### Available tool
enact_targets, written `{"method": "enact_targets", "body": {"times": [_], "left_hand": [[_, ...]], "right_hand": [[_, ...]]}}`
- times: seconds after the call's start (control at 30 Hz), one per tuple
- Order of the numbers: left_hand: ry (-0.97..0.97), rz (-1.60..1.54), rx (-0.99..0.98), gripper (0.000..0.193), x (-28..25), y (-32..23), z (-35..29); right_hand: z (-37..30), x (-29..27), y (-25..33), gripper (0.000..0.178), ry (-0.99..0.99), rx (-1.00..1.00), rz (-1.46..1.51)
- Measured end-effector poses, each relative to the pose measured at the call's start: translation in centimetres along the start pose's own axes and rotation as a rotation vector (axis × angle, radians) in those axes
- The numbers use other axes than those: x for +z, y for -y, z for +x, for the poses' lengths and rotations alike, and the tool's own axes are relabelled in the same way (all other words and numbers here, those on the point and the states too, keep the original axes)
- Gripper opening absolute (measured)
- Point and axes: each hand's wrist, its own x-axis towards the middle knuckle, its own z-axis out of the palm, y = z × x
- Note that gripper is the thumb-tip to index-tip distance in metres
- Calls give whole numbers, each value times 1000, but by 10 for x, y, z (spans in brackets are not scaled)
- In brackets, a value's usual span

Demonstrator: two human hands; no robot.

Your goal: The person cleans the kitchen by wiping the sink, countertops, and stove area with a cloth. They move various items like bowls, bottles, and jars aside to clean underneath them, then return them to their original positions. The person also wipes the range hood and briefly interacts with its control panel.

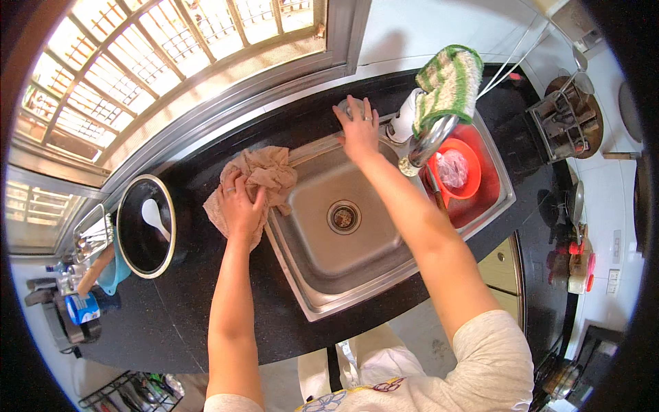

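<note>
Resting palm-down with the left hand (241, 206) on the cloth (274, 168), fingers slightly spread and bent into the folds; hard to say whether pinching or only pressing. Bunched under and around that hand, well left of the right one, lying on the counter (192, 295) and reaching the edge of the sink (322, 254). Probably light, limp and soft, heavier and clingier if damp, with no risk of breaking. Best taken by the thick folds beneath the left palm, not by a thin loose edge. Stretched past the far side of the sink with the right hand (359, 130), fingers fanned apart, over a small grey thing (344, 106) mostly hidden behind them; contact unclear. Holding the left forearm nearly straight ahead, the right slanting inward across the sink. Just right of the right hand, near the tap (437, 134).
</note>
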Motion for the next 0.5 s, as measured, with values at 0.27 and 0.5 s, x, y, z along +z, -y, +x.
{"method": "enact_targets", "body": {"times": [0.27, 0.5], "left_hand": [[-27, 81, 104, 40, -1, -6, 4], [38, -199, 83, 33, 0, 0, 6]], "right_hand": [[-16, 0, -22, 49, 258, -50, 144], [-119, -49, 0, 37, 721, 602, 1151]]}}
